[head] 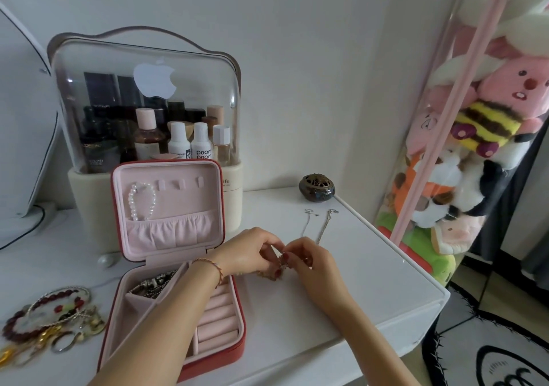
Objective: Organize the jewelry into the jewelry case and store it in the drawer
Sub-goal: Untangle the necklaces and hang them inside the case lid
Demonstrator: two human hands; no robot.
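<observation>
The red jewelry case with pink lining lies open on the white table. A pearl bracelet hangs on a hook in its lid, and silver pieces fill a back compartment. To the right of the case, my left hand and my right hand meet and both pinch a small gold chain piece just above the tabletop. Two silver necklaces lie beyond my hands. A pile of bangles and bead bracelets sits left of the case.
A clear-lidded cosmetics organiser full of bottles stands behind the case. A small dark incense burner sits at the back right. A tall clear tube of plush toys stands right of the table edge. A cable runs at the left.
</observation>
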